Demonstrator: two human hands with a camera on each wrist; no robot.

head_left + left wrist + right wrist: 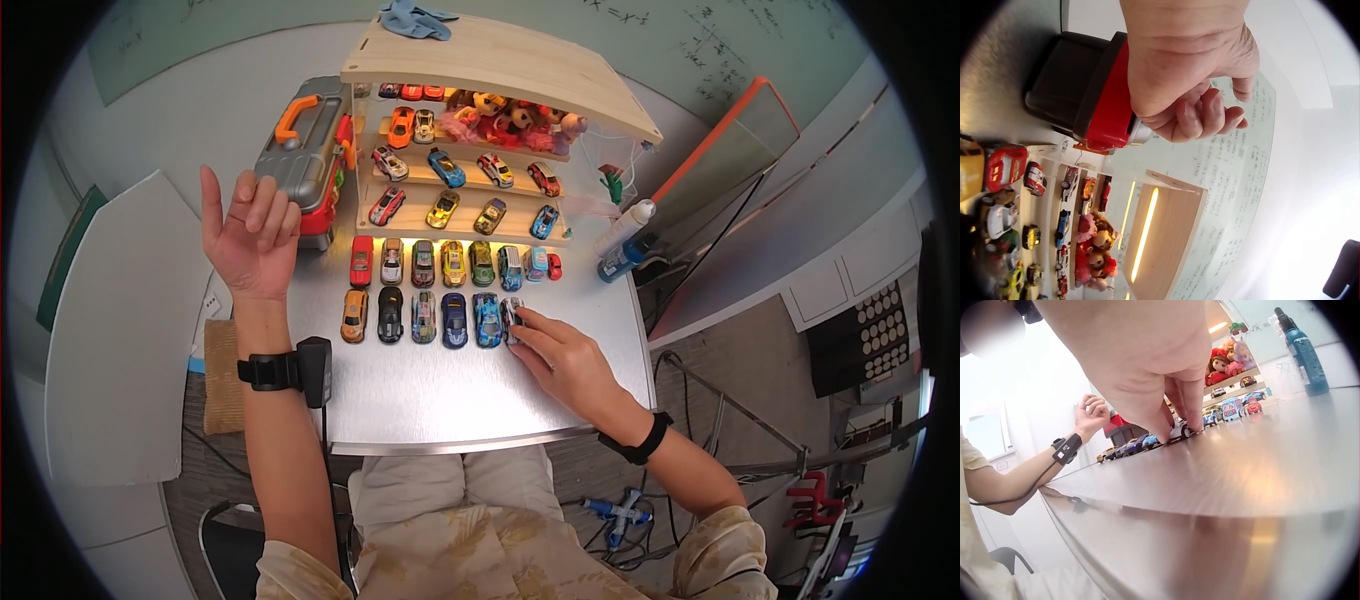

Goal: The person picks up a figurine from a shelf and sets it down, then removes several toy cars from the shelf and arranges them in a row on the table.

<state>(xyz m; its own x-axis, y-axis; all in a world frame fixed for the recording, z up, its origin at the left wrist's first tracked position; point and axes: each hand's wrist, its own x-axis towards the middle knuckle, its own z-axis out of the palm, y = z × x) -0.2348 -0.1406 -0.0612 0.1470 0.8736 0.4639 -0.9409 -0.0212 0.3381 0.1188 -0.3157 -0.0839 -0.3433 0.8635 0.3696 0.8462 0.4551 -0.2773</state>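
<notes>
Right hand [572, 368] pinches a silver toy car [511, 312].
Left hand [252, 240] is raised, empty; light side pressure (fingertips only) best spares the adjacent blue car [488, 321].

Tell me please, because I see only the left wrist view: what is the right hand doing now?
Observer: The right hand pinches the silver toy car, beside the light blue car at the right end of the front row.
Operator: Thank you. Does anything stand to the right of the wooden shelf?
Observer: Yes, a white bottle, with a blue bottle just in front of it.
Operator: And is something lying on the top of the shelf?
Observer: Yes, a blue cloth, crumpled, near its left end.
</notes>
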